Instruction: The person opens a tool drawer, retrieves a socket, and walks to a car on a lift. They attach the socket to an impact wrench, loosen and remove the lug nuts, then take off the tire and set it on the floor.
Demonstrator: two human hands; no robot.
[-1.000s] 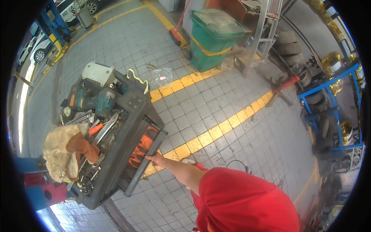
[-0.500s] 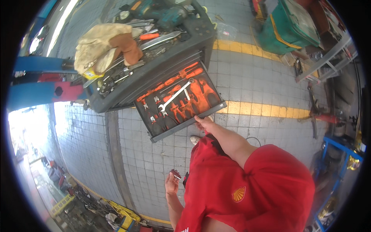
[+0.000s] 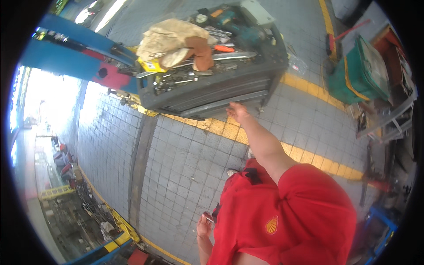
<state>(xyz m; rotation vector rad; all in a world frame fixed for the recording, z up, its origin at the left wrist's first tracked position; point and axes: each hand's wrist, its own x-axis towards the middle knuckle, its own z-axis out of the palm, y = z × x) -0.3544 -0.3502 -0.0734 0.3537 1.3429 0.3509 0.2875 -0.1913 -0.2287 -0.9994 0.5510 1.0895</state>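
Looks like the end of a drawer-closing step at the dark tool cart. Close at the lip of the drawer front, at the end of an outstretched arm: the right hand, empty as far as can be seen. Fingers loosely bent and a little apart, with no grip around the edge; cannot tell whether in light contact with the lip or just clear of it. No drawer interior on show, so judged closed or very nearly so; impossible to say from this angle whether fully home.

Low beside the body, well apart from the cart: the left hand, with fingers together around a small dark-red and metallic piece. Too small and blurred to name more exactly.

Above the drawer, on the crowded cart top: a beige cloth bundle, a brown work glove, an orange-handled screwdriver, loose chrome tools, a teal power tool and, at the far corner, a pale flat box.

For the next move, probably calls for a flat, even push on the drawer front if not fully seated, with fingertips clear of the gap. Once seated, calls for drawing the right arm back, without loosening the left-hand grasp. Worth pushing gently, given the loose load on top.
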